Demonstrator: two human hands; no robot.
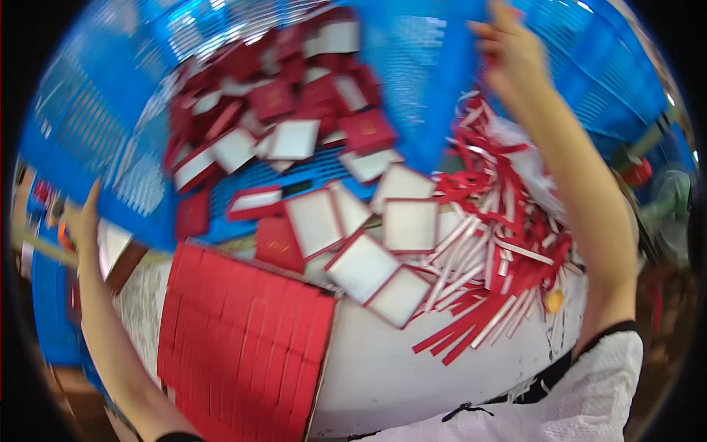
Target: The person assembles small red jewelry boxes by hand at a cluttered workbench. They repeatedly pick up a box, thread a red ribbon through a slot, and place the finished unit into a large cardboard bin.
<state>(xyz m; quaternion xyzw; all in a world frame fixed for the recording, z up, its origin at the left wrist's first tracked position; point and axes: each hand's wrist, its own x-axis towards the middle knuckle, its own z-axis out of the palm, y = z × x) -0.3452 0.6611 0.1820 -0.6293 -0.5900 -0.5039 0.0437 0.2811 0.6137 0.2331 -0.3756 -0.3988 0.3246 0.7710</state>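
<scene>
A large blue plastic crate (412,88) is tilted toward me over the table. My left hand (85,214) is closed on its near left rim, and my right hand (515,59) is closed on its right rim; motion blurs the fingers. Inside lies a heap of small dark red boxes or box parts (272,99), some showing white insides. Several shallow white trays with red edges (420,225) lie on the table below the crate's low edge, with a red cover piece (278,243) among them.
Red sheet scored into strips (243,331) lies at the near left of the white table (383,376). Loose red and white strips (486,272) are piled on the right, beside clear plastic (534,166) and a small yellow round thing (554,300). Another blue crate (611,81) stands behind, right.
</scene>
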